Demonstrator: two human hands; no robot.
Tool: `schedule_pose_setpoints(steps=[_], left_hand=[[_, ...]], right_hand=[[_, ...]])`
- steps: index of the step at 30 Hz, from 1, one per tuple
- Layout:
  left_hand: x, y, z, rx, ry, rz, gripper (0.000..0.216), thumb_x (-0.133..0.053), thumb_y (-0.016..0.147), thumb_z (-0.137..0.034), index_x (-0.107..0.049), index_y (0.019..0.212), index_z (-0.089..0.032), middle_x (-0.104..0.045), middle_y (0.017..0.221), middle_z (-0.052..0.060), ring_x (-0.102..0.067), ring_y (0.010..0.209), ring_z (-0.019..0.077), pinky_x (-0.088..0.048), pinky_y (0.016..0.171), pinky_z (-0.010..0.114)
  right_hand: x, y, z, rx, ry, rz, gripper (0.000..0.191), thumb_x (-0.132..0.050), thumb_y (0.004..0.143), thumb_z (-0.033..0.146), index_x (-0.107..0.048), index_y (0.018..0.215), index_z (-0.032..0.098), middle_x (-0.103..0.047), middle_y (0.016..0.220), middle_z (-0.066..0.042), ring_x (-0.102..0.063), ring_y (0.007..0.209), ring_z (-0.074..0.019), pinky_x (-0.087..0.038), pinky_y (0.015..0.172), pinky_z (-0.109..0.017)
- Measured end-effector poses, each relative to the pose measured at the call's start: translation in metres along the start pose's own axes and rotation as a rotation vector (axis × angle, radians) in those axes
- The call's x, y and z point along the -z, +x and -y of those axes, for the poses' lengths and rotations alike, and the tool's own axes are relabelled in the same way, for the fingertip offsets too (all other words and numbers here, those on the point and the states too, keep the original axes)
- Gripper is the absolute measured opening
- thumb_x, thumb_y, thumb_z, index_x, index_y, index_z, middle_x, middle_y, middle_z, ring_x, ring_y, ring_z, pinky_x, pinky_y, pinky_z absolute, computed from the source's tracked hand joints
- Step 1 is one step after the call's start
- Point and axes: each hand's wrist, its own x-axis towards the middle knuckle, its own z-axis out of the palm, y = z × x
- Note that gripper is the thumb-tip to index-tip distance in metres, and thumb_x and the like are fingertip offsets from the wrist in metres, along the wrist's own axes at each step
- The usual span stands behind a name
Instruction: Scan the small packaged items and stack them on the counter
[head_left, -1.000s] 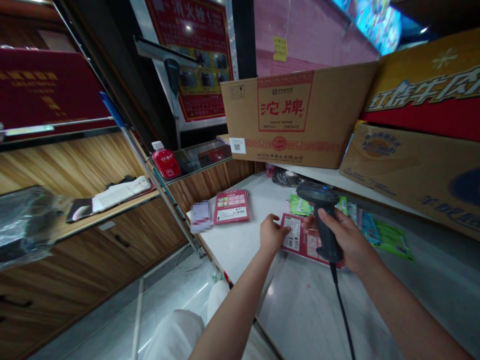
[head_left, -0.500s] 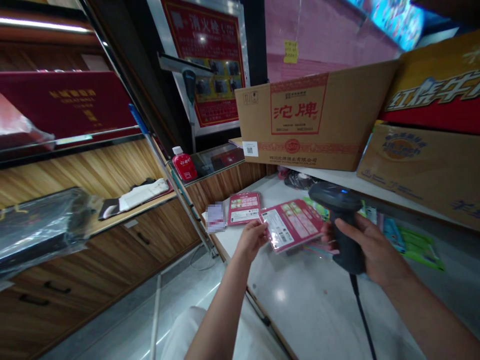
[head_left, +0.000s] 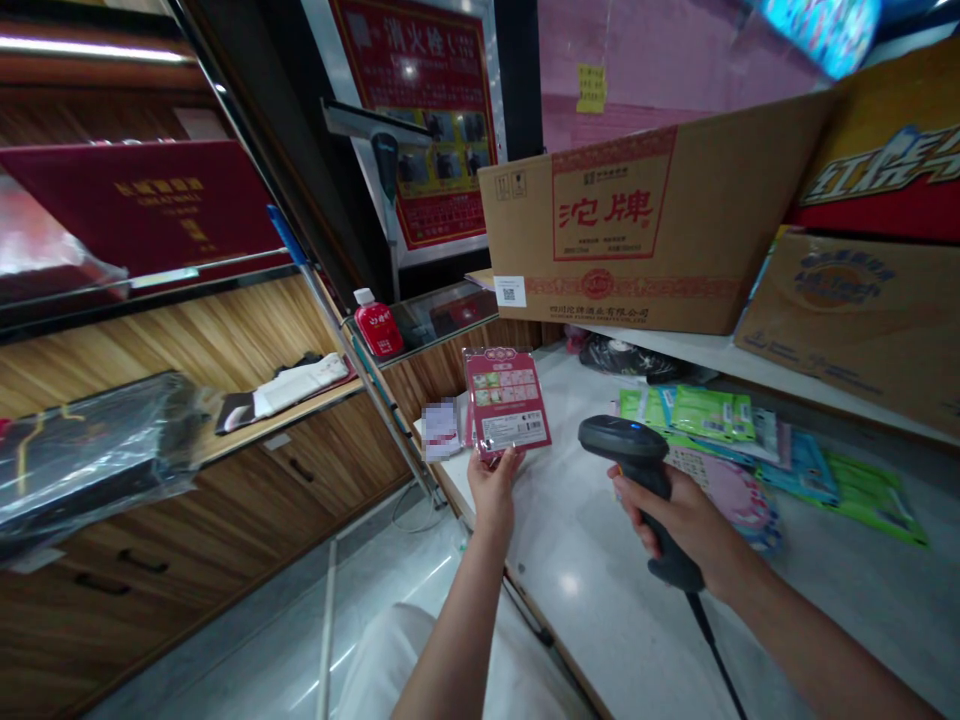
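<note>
Left hand (head_left: 493, 490): pinched closed on red packet's lower edge. Red packet (head_left: 508, 395) over left end of worktop (head_left: 574, 545). Right hand (head_left: 691, 515) wrapped round scanner (head_left: 622, 440) (blue light on).

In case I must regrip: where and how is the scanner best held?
Probably by the scanner's handle, from the right, as the right hand holds it: the handle is narrower than the head, which juts out leftward, and slants down rightward. Stay above the cord at its lower end.

left arm (head_left: 452, 615): outstretched | left fingers (head_left: 511, 462): pinching | right arm (head_left: 802, 625): angled inward | right fingers (head_left: 632, 493): curled, gripping
</note>
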Motion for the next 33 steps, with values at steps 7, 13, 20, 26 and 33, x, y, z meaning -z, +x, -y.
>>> schedule_pose_setpoints(steps=[7,13,20,26,33], left_hand=[[0.0,-0.0004,0.0011,-0.019,0.038,-0.022,0.051,-0.082,0.06,-0.035,-0.061,0.103,-0.017,-0.071,0.099,0.007,-0.069,0.091,0.0195,-0.055,0.085,0.038],[-0.0036,-0.0006,-0.0004,-0.055,0.068,-0.029,0.049,-0.079,0.063,-0.031,-0.061,0.106,-0.019,-0.071,0.098,0.005,-0.069,0.089,0.0165,-0.055,0.085,0.034],[-0.0003,-0.0012,-0.0002,-0.023,-0.009,-0.014,0.055,-0.083,0.06,-0.032,-0.061,0.107,-0.017,-0.071,0.1,0.007,-0.069,0.09,0.0202,-0.055,0.086,0.038],[0.0014,0.0012,0.0011,-0.007,-0.012,-0.029,0.049,-0.083,0.06,-0.035,-0.062,0.1,-0.017,-0.071,0.098,0.007,-0.068,0.091,0.0202,-0.054,0.088,0.041],[0.0013,0.0063,-0.0004,0.07,-0.03,-0.093,0.049,-0.085,0.057,-0.039,-0.062,0.093,-0.014,-0.07,0.094,0.008,-0.069,0.086,0.0194,-0.057,0.082,0.04]], right_hand=[[-0.0022,0.0011,-0.0053,-0.007,0.029,0.025,0.035,-0.07,0.074,0.05,-0.056,0.084,0.019,-0.05,0.051,0.01,-0.042,0.035,-0.0055,-0.036,0.031,-0.016],[-0.0041,0.0017,-0.0044,-0.035,0.044,0.006,0.035,-0.07,0.072,0.051,-0.054,0.079,0.021,-0.051,0.05,0.01,-0.043,0.033,-0.0061,-0.036,0.031,-0.017],[-0.0039,-0.001,-0.0026,-0.028,0.032,0.014,0.035,-0.069,0.074,0.05,-0.054,0.082,0.02,-0.053,0.052,0.01,-0.044,0.036,-0.0056,-0.037,0.032,-0.016],[-0.0043,-0.0022,-0.0022,-0.045,0.038,0.021,0.034,-0.069,0.076,0.049,-0.054,0.087,0.021,-0.053,0.053,0.01,-0.044,0.037,-0.0053,-0.037,0.033,-0.016],[-0.0033,-0.0006,-0.0043,-0.048,0.04,0.018,0.038,-0.07,0.074,0.05,-0.054,0.09,0.02,-0.052,0.055,0.01,-0.044,0.038,-0.0054,-0.038,0.032,-0.016]])
